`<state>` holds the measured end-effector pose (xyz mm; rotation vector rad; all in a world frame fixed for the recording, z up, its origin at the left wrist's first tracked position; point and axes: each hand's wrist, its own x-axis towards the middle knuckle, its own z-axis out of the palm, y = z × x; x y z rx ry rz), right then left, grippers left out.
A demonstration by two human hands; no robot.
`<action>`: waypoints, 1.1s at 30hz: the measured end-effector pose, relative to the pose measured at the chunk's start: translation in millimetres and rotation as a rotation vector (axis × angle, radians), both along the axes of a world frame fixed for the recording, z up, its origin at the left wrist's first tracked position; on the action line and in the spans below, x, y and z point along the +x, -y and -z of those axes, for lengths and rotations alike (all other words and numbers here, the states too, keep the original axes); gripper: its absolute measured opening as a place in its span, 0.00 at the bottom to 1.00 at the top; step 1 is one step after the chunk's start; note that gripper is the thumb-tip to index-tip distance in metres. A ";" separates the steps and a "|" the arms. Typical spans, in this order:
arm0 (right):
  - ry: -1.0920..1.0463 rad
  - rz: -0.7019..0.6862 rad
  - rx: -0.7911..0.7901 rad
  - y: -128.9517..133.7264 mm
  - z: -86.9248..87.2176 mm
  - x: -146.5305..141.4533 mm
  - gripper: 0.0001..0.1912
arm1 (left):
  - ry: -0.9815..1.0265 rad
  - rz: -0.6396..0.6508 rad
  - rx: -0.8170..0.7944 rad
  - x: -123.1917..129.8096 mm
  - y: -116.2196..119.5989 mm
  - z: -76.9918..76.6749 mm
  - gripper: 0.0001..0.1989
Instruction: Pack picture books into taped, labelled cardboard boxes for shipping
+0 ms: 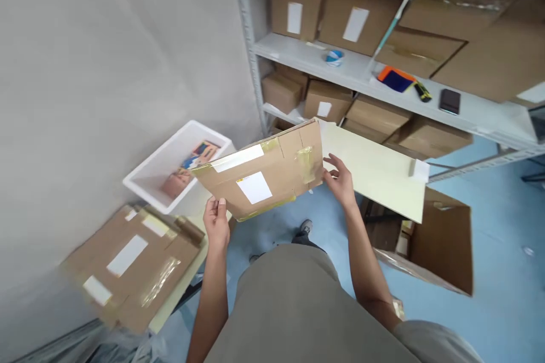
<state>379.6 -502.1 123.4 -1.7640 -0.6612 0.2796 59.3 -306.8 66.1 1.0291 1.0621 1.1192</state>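
A flattened cardboard box (285,173) with white labels and strips of yellowish tape is held up in front of the body, tilted. My left hand (217,220) pinches its lower left corner between thumb and fingers. At its right edge, my right hand (339,180) grips the cardboard with fingers bent. Behind and to the right of it lies a pale cream board (378,173). A white foam box (149,169) with small colourful items inside stands at the left. Below that box, another flattened cardboard box (131,266) with labels and tape rests on a pale surface.
Metal shelves (293,71) with cardboard boxes (296,11) fill the back right. On one shelf are a blue-and-white tape roll (334,58), a yellow-black tool (423,91) and a dark phone-like object (450,101). An open carton (443,241) stands on the blue floor at right.
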 end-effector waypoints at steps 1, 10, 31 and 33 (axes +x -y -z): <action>-0.022 0.010 -0.020 16.3 9.8 19.7 0.32 | 0.006 0.075 0.008 25.8 5.4 2.3 0.05; -0.200 0.158 -0.141 174.3 79.5 159.1 0.16 | -0.060 0.428 -0.155 255.4 52.8 19.4 0.08; -0.192 0.465 -0.175 188.4 114.4 287.0 0.30 | -0.174 1.143 0.231 568.4 16.0 99.6 0.07; -0.202 0.452 -0.187 179.4 115.4 294.7 0.31 | -0.179 1.192 0.288 576.3 12.8 110.5 0.11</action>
